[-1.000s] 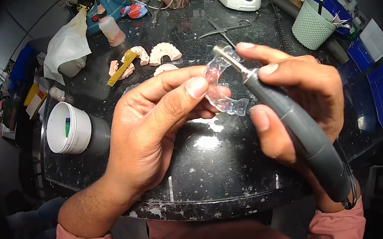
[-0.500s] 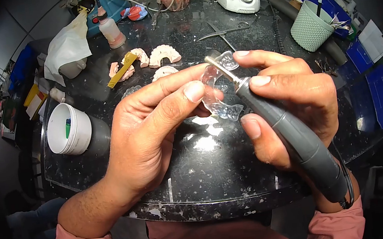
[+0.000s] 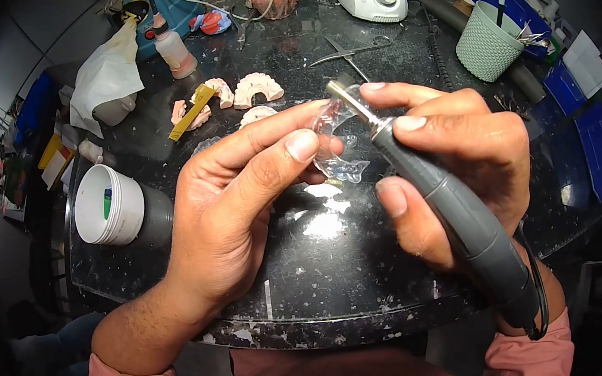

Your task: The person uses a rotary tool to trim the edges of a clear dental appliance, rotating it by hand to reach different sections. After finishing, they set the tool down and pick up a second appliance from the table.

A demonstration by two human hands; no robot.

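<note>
the hands point(image 3: 220, 205) hold a clear tray point(image 3: 345, 171) and a dark handpiece point(image 3: 462, 217).

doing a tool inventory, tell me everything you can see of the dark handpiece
The handpiece looks like dark grey plastic, gently curved and seamed, with a slim metal tip and a black cord at its lower end. It slants up leftward over the table, gripped by the right hand, its tip at the clear arch-shaped piece; contact is unclear.
</note>
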